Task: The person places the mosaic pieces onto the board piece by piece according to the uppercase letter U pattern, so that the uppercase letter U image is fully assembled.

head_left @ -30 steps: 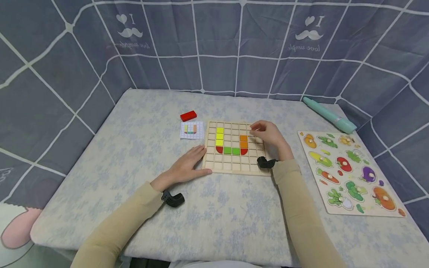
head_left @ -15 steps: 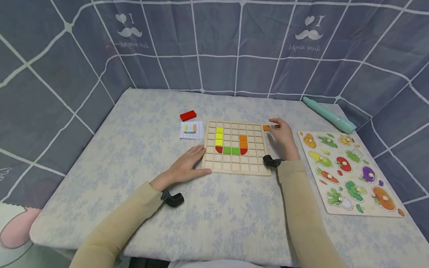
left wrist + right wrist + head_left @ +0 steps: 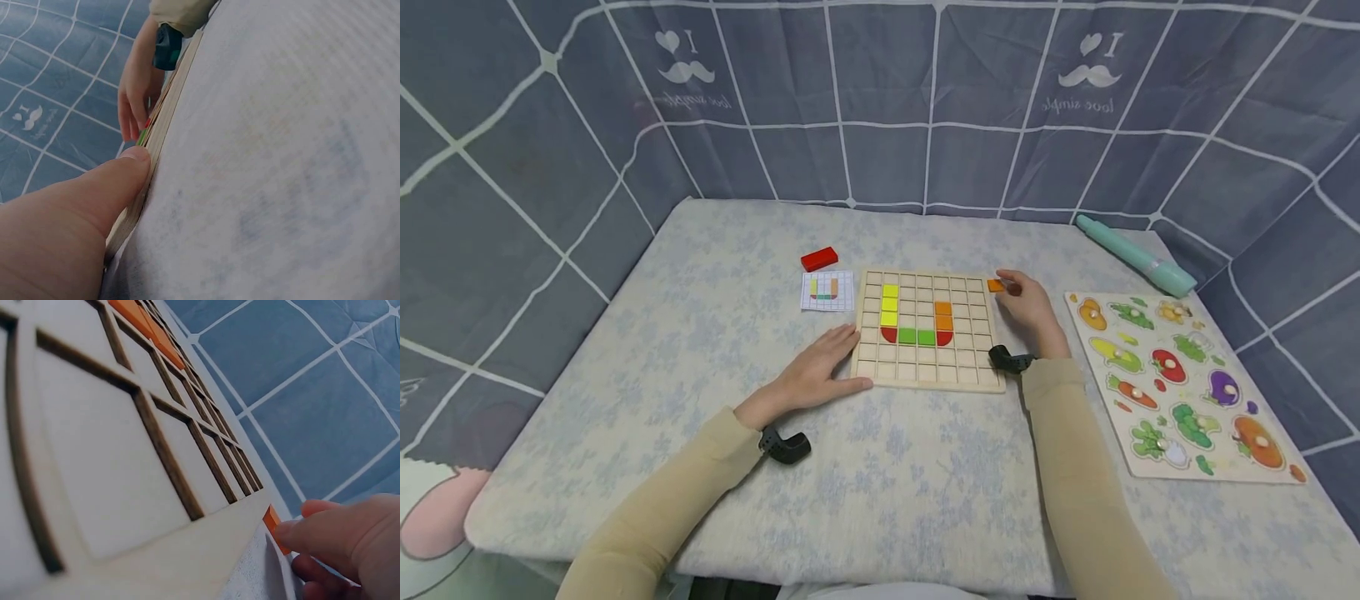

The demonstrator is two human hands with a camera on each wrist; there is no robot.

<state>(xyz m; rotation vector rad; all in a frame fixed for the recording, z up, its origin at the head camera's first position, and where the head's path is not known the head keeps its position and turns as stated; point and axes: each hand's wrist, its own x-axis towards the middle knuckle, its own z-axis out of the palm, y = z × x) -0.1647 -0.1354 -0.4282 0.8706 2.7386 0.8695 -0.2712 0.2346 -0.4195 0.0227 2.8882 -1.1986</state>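
A wooden grid board (image 3: pixel 925 377) lies on the table, bearing yellow tiles (image 3: pixel 889 305), green tiles (image 3: pixel 916 337), orange tiles (image 3: pixel 943 317) and dark red rounded tiles (image 3: pixel 945 337) arranged in a U. At its left edge rests my left hand (image 3: pixel 811 373), fingers extended; the left wrist view shows the thumb (image 3: pixel 128 172) against the board's side. My right hand (image 3: pixel 1030 310) is beyond the upper right corner, pinching a loose orange block (image 3: pixel 995 285) by the board's edge. In the right wrist view, the thumb lies against this orange block (image 3: pixel 273 525).
A small pattern card (image 3: pixel 827 302) lies left of the board, with a red block (image 3: pixel 819 259) behind it. On the right sits a vegetable puzzle board (image 3: pixel 1183 392), and behind that a teal cylinder (image 3: pixel 1138 257). A tiled-pattern curtain surrounds the table.
My right hand has moved right, off the board's upper right area to the loose orange block beside it, and its fingers have closed in on that block. The left hand stays put.
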